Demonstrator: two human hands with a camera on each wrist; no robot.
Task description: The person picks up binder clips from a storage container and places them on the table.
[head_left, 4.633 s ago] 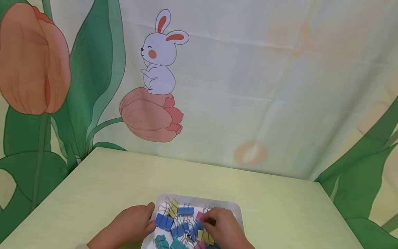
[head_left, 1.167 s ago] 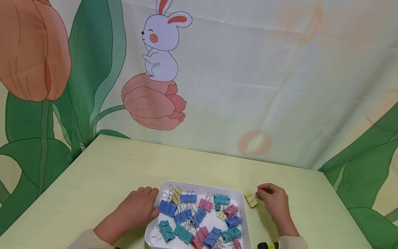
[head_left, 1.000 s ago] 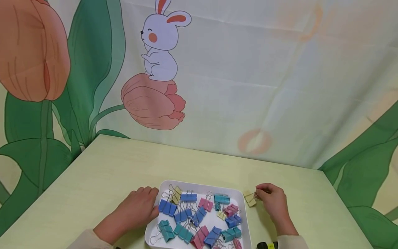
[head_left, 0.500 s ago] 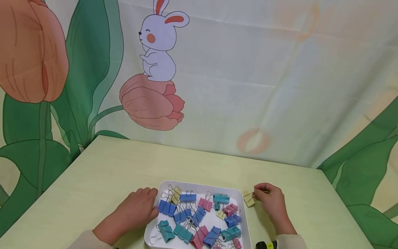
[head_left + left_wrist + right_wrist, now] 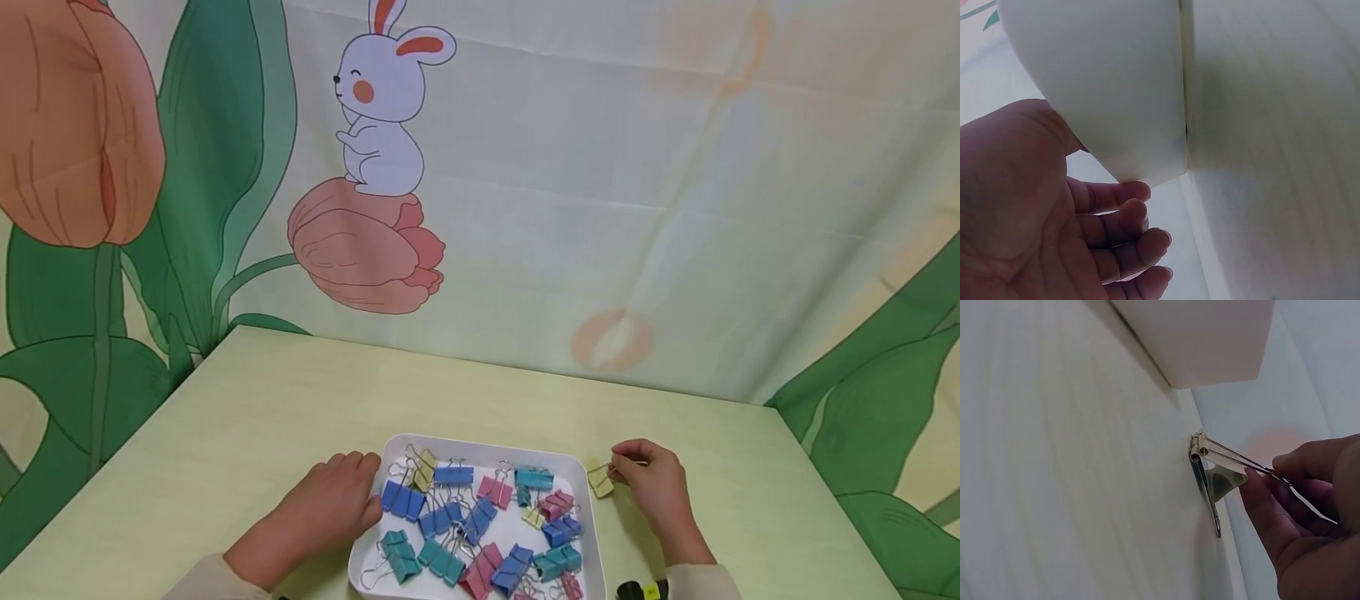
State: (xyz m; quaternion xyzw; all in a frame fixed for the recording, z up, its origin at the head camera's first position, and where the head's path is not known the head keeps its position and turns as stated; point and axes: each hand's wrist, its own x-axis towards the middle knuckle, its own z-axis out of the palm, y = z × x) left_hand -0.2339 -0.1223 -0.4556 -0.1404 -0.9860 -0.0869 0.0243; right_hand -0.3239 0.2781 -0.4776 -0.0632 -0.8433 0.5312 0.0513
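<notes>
Just right of the tray, my right hand (image 5: 656, 483) pinches a wire handle of a yellow binder clip (image 5: 601, 481). In the right wrist view, the clip's spine (image 5: 1230, 479) tilts up from the table while its other handle points down along the tabletop. My left hand (image 5: 333, 504) grips the left side of the white tray (image 5: 592, 533). In the left wrist view, the index finger touches the tray's outer wall (image 5: 1116, 94) and the other fingers curl loosely below. Blue, teal, pink and yellow binder clips, such as a dark blue one (image 5: 403, 500), lie scattered in the tray.
The pale yellow table (image 5: 315, 400) runs back to a printed curtain (image 5: 540, 208) with a rabbit and tulips. A black and yellow object (image 5: 642, 591) sits by the right sleeve at the bottom edge of the head view.
My right hand has come out of the tray to its right side, bringing the yellow binder clip. Over the last second it shifted slightly left. The left hand has stayed at the tray.
</notes>
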